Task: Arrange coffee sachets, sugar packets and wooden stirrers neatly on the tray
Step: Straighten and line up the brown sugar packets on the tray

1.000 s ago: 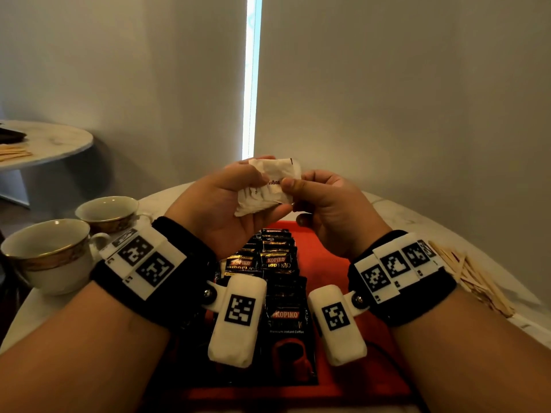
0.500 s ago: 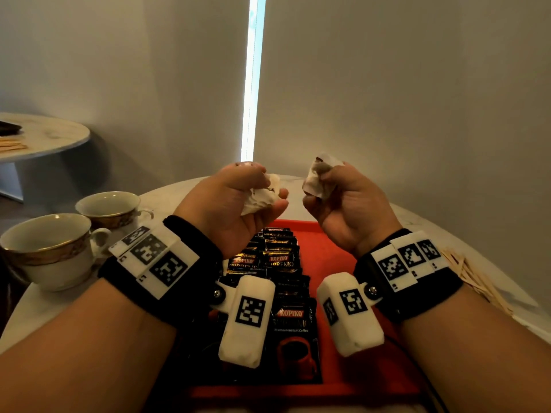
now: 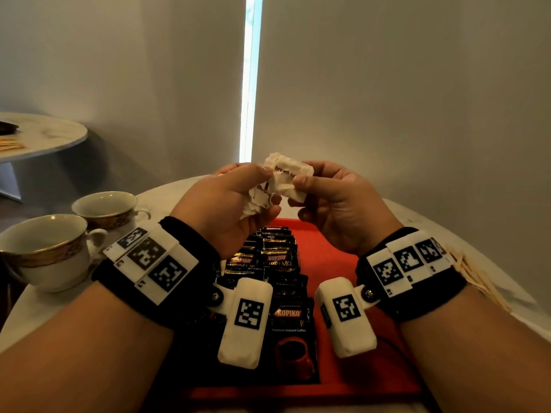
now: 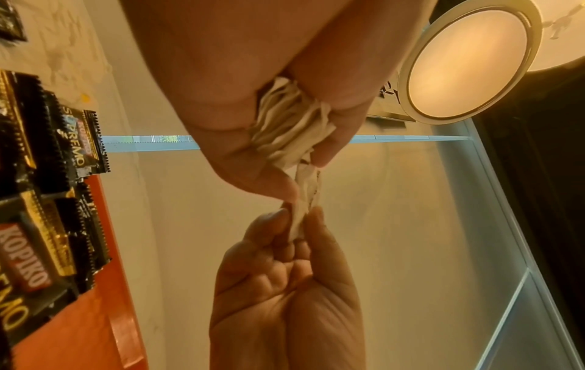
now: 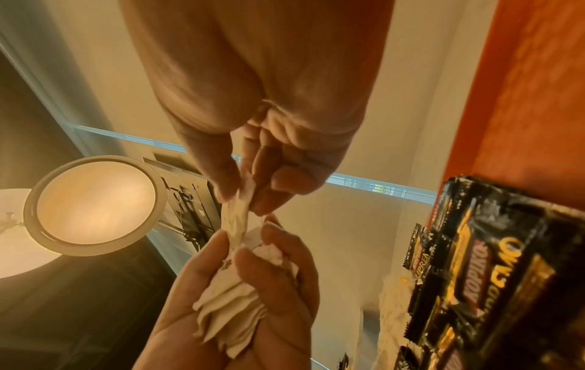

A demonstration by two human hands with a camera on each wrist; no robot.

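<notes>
Both hands are raised above the far end of the red tray [image 3: 325,242]. My left hand [image 3: 238,198] grips a bunch of white sugar packets [image 3: 259,198], their edges fanned in its palm [image 4: 285,120]. My right hand [image 3: 301,186] pinches one packet [image 3: 287,174], printed "brown", between thumb and finger at the top of that bunch; the same sugar packet [image 5: 236,217] shows in the right wrist view. Black coffee sachets [image 3: 277,263] lie in overlapping rows down the tray's left half. Wooden stirrers [image 3: 474,278] lie on the table to the right.
Two gold-rimmed cups [image 3: 44,248] stand on the round white table [image 3: 417,216] at the left. A second round table [image 3: 44,135] stands further left. The tray's right half [image 3: 337,263] is bare red. A grey wall rises close behind.
The hands, apart half a second ago with packets in each, have come back together. The right hand now pinches a packet at the top of the left hand's bunch.
</notes>
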